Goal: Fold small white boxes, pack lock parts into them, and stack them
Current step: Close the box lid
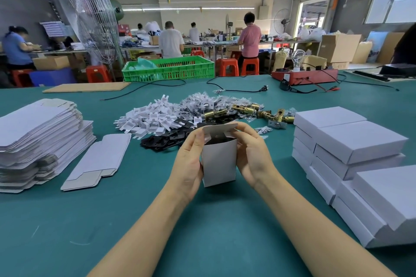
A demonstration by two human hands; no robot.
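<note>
on the right of the green table (202, 220), finished boxes (351, 148) stand stacked, roughly nine visible; left, flat blanks (40, 132) beyond counting. one small box (219, 164) stands upright at centre, left hand (189, 162) and right hand (252, 155) clasping its sides (thin card, probably light, easily crushed).

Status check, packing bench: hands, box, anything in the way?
Left hand and right hand both gripping upright box. Top flaps open. Nothing blocking.
</note>
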